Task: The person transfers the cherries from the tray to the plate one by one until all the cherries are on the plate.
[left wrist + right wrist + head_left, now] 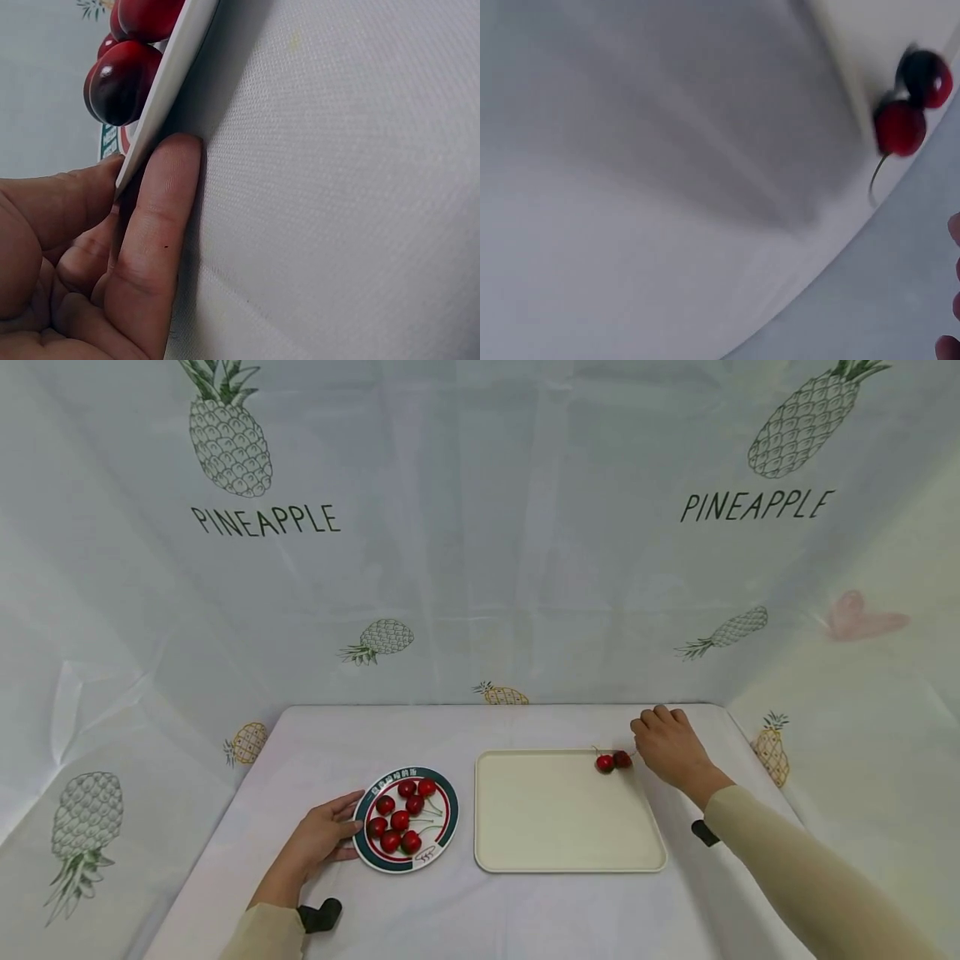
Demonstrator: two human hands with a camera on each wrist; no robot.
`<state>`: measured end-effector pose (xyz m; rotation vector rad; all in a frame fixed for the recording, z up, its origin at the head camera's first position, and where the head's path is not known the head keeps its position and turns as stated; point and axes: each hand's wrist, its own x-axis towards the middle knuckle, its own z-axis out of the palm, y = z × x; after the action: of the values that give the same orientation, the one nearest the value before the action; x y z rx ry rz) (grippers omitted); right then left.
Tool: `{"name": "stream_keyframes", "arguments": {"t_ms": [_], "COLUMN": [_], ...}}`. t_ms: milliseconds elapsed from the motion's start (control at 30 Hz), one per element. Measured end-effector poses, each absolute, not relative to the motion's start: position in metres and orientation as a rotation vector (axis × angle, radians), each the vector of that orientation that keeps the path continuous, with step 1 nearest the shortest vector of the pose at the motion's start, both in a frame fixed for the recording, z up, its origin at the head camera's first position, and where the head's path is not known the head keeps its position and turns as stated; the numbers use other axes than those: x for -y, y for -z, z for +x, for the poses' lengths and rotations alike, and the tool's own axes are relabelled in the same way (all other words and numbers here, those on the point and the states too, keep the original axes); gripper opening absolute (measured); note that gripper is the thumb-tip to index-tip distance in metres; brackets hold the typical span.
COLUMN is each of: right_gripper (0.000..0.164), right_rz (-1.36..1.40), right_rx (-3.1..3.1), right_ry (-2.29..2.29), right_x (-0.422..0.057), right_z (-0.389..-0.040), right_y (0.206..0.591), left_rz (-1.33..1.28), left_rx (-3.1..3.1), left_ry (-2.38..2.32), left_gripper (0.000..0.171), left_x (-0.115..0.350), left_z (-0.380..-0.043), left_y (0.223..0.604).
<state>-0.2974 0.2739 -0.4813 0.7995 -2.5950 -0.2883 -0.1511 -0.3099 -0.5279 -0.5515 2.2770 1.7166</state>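
Note:
My left hand (321, 835) grips the left rim of a round plate (452, 806) with a dark green and red border. In the left wrist view the thumb (82, 196) lies on the upper side and a finger (166, 184) reaches under the plate. Several red cherries (400, 820), some with green stems, lie on it. A pair of cherries, one brighter (604, 764) and one darker (622, 759), rests in the back right corner of a cream tray (555, 818). Just right of that corner hovers my right hand (667, 743), fingers loosely bent, with nothing seen in them.
A white cloth covers the table (405, 918). Behind it hangs a pale curtain (510, 527) printed with pineapples, which also runs along both sides. The plate stands left of the tray with a narrow gap between them. Black straps (321, 915) show at both wrists.

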Motion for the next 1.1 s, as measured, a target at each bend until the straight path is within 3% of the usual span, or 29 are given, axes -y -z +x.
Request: {"name": "stream_keyframes", "arguments": {"t_ms": [333,800,1100], "right_gripper": [0.028,0.017,0.022], "right_rz": [0.864,0.988,0.952], "right_rx": [2.621,2.585,2.605], "right_ry": [0.344,0.35,0.455], "right_x": [-0.3,-0.287,-0.289], "right_z": [-0.304,-0.317,-0.317], "right_y": [0.49,0.518,0.518], "left_rz": [-0.563,-0.569,-0.555], "left_rx": [-2.282,-2.279,-2.3], "left_ry": [-1.707,-1.72,-1.709], "left_gripper": [0.062,0.06,0.06], "left_x": [0.311,0.31,0.306], "left_z": [-0.152,-0.151,-0.153], "left_y": [0.53,0.529,0.525]}}
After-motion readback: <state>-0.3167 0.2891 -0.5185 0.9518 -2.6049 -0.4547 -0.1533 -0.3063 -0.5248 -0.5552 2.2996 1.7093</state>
